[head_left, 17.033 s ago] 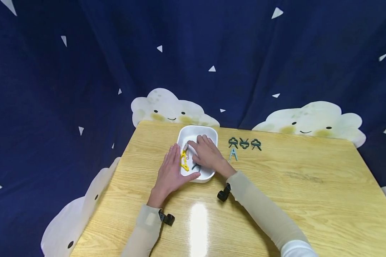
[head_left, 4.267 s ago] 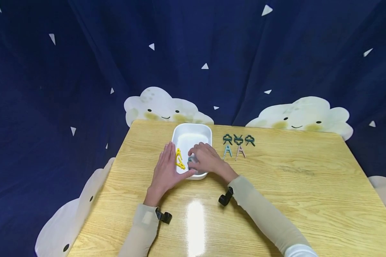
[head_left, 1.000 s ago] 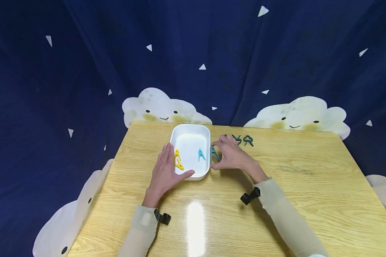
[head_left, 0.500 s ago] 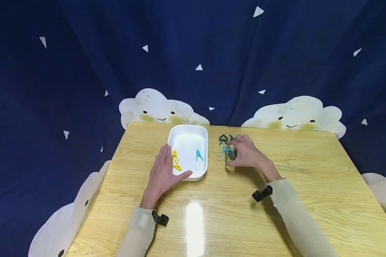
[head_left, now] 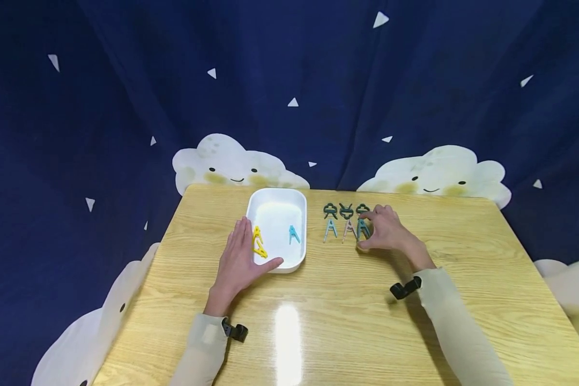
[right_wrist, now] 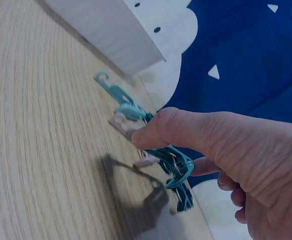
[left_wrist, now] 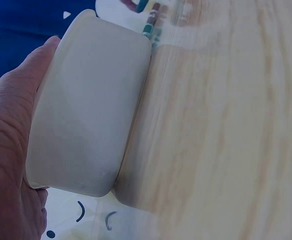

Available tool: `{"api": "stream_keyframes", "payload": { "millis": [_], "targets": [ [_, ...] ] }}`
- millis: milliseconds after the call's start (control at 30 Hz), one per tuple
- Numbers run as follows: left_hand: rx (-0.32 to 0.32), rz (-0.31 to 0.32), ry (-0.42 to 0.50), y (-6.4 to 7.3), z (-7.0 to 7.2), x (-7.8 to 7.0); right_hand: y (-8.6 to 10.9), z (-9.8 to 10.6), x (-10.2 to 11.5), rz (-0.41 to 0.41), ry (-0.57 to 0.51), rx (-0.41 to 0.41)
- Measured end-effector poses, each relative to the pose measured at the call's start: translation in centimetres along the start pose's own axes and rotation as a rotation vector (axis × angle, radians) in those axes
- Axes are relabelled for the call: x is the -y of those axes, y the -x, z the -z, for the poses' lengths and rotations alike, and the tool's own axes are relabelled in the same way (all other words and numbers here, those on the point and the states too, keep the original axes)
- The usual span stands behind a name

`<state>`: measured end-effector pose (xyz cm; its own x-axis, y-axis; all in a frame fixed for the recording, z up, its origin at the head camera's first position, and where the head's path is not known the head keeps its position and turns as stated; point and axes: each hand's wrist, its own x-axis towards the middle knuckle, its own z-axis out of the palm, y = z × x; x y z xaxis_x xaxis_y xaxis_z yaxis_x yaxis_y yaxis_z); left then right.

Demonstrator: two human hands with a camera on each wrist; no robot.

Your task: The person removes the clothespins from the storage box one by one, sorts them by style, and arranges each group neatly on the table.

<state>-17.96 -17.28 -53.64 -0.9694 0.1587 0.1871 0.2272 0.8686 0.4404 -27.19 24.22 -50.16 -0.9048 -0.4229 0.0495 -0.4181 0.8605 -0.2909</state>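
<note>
My right hand (head_left: 390,231) pinches a dark teal clothespin (right_wrist: 180,167) between thumb and fingers, just above the tabletop. To its left lie a pink clothespin (head_left: 349,229) and a light blue clothespin (head_left: 330,229). Behind these is a row of dark green clips with rounded outlines, including a left clip (head_left: 330,210), a middle clip (head_left: 346,212) and a right clip (head_left: 362,208). With fingers straight, my left hand (head_left: 236,265) rests along the left side of a white tray (head_left: 282,266), thumb over its near rim. Inside are yellow clothespins (head_left: 259,249) and a turquoise clothespin (head_left: 294,234).
The wooden table (head_left: 347,321) extends to the right and toward the near side. A dark blue curtain (head_left: 251,96) with white triangles and clouds hangs behind the table's back edge.
My right hand came out of the tray with the teal clothespin and moved right, past the pink one. Earlier, the pink clothespin was added to the table row. My left hand stays at the tray.
</note>
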Motion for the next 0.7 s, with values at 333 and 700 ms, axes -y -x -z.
{"api": "stream_keyframes", "payload": {
  "millis": [333,700],
  "targets": [
    [-0.009,-0.008,-0.003,0.1,0.0,0.1,0.0,-0.6,-1.4,-0.024,0.027,0.022],
    [-0.008,-0.011,0.002,0.0,-0.1,0.1,-0.3,-1.0,-2.3,-0.055,0.029,0.050]
  ]
}}
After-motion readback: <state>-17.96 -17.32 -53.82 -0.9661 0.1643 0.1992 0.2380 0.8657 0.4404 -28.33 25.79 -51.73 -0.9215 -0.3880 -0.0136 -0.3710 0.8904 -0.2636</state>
